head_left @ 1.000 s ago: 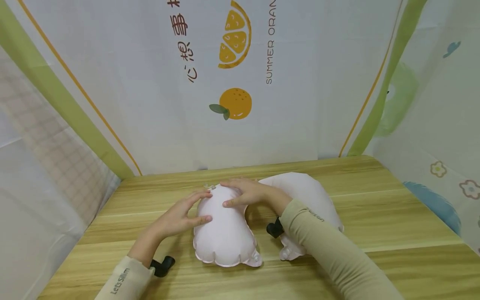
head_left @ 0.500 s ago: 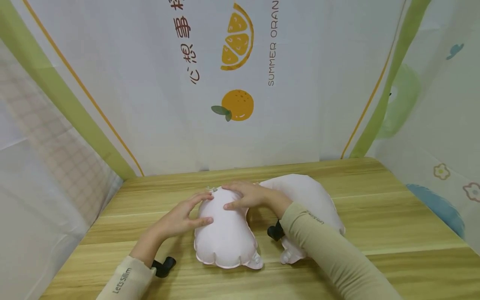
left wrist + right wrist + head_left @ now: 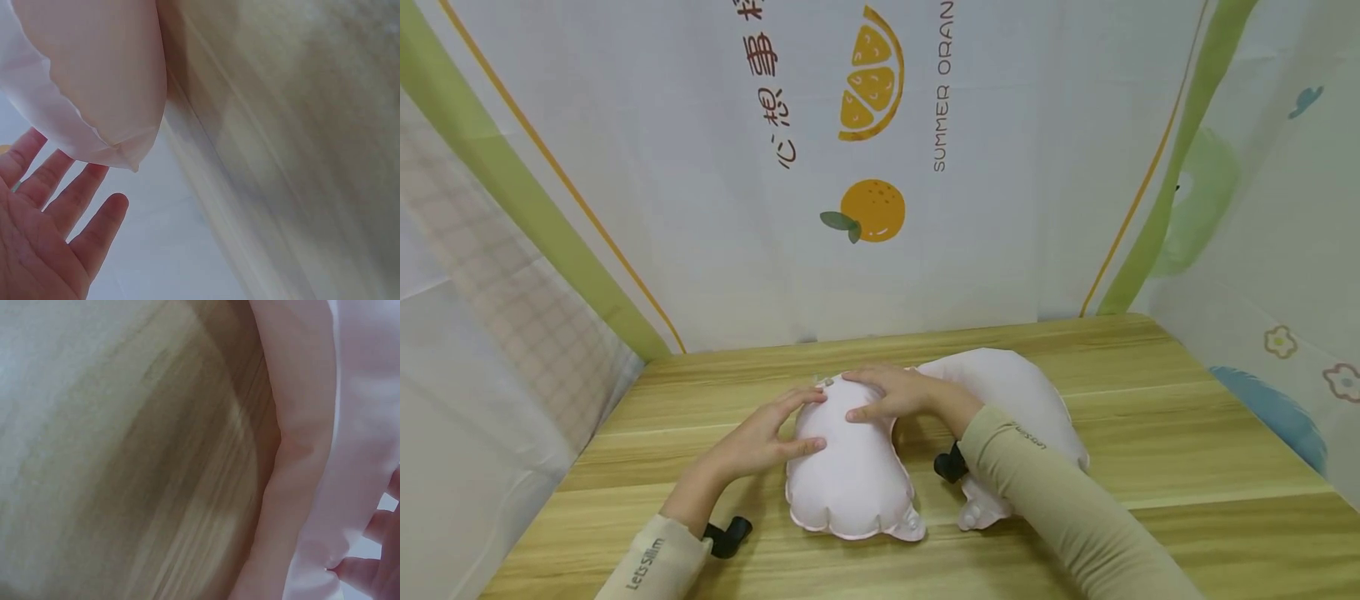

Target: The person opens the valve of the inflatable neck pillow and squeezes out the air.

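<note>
A pale pink inflated U-shaped neck pillow (image 3: 850, 475) lies on the wooden table, its two ends toward the near side. A small clear valve (image 3: 827, 382) sticks out at the far edge of its left arm. My left hand (image 3: 767, 437) rests on the left side of that arm, fingers spread and fairly straight. My right hand (image 3: 898, 393) lies over the top of the same arm, reaching across the pillow's gap with its fingers extended. In the left wrist view, the left fingers (image 3: 75, 194) touch the pillow's seam edge. In the right wrist view, the right fingertips (image 3: 356, 570) press the pink surface.
Black wrist mounts (image 3: 727, 536) show beside both sleeves. The wooden table (image 3: 1187, 433) runs back to a hanging white cloth (image 3: 985, 250) with orange prints. Another patterned cloth (image 3: 1285, 250) hangs along the right side.
The head view shifts slightly. Both hands stay in nearly the same place on the neck pillow.
</note>
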`<state>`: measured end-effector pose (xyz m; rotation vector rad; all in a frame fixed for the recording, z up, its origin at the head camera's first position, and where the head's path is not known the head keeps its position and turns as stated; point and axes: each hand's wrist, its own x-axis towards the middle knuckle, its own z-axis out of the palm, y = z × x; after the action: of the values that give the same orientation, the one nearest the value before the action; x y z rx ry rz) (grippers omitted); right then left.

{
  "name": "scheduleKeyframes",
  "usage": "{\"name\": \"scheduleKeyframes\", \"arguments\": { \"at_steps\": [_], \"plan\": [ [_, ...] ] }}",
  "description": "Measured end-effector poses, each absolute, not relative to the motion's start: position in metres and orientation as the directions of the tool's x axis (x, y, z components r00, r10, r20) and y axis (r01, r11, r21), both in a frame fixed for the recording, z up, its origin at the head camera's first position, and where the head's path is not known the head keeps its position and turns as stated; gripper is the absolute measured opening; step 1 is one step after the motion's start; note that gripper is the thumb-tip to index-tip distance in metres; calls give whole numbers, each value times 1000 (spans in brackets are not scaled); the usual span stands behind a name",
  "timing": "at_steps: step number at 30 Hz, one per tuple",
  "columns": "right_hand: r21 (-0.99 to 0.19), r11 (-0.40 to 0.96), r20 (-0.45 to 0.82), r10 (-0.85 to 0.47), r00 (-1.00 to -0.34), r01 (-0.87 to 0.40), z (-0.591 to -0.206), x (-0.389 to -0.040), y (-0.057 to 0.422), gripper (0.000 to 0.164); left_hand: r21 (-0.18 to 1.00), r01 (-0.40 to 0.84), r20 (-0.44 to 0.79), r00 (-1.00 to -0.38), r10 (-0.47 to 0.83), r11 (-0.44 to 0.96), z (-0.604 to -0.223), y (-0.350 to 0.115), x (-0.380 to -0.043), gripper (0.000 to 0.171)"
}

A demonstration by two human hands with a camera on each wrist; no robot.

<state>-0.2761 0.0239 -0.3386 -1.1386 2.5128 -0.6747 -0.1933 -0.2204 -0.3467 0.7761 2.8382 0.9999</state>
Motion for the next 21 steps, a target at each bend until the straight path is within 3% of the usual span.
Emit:
{"name": "scheduleKeyframes", "arguments": {
  "at_steps": [21],
  "plan": [
    [-529, 580, -85, -763, -641, -620, -344, -277, 23, 76, 598, 436, 110, -876, 470, 672, -350, -221, -194, 64]
  ]
}}
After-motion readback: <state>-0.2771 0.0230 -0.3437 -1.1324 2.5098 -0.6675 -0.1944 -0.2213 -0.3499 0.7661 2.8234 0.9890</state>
